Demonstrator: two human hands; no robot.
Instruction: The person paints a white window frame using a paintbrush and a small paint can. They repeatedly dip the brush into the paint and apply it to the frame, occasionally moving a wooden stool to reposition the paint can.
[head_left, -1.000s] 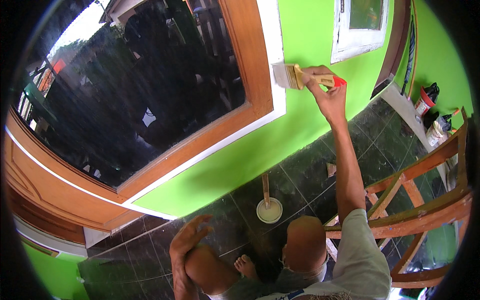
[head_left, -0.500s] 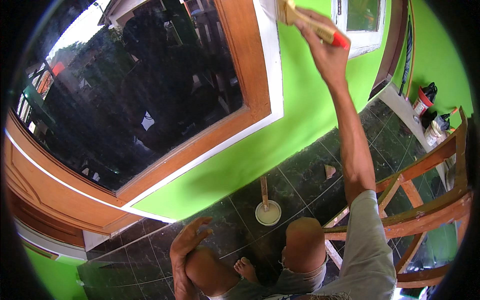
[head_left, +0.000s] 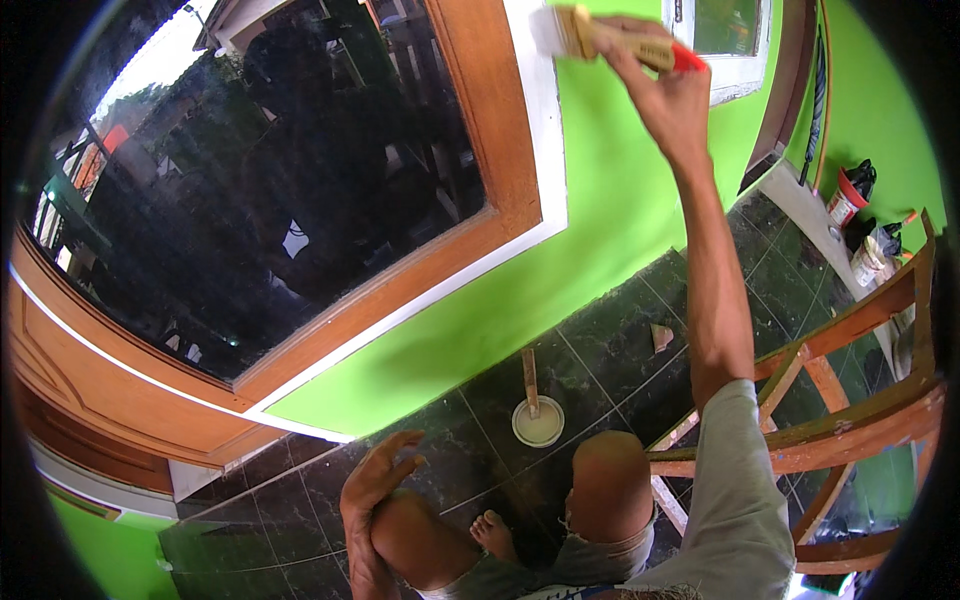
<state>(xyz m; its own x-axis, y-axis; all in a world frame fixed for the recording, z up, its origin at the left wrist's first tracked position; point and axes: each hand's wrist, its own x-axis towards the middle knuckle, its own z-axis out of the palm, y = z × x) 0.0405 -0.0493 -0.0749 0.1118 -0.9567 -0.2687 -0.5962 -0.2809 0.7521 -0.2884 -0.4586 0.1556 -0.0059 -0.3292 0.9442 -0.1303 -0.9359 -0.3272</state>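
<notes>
My right hand point(head_left: 672, 95) is raised at the upper right, its fingers wrapped round a paintbrush point(head_left: 645, 48) with a wooden, red-tipped handle. White bristles point left and touch or nearly touch the white trim point(head_left: 543, 120) that borders the orange-brown window frame point(head_left: 505, 130). My left hand point(head_left: 385, 468) hangs over my left knee with its fingers apart and nothing in it. On the floor before my knees stands a small round tub of white paint point(head_left: 538, 422), with a flat wooden stick point(head_left: 530, 375) leaning in it.
A bright green wall point(head_left: 610, 190) runs below and right of the window. Dark tiles point(head_left: 430, 440) cover the floor. At right stands a worn wooden frame point(head_left: 840, 435) with crosspieces. Beyond it are a red bucket point(head_left: 848, 200) and a white container point(head_left: 870, 262). A small shard point(head_left: 661, 338) lies on the tiles.
My right hand and the brush have shifted slightly to the right and down, and the handle now lies more level. My left hand has stayed at the knee.
</notes>
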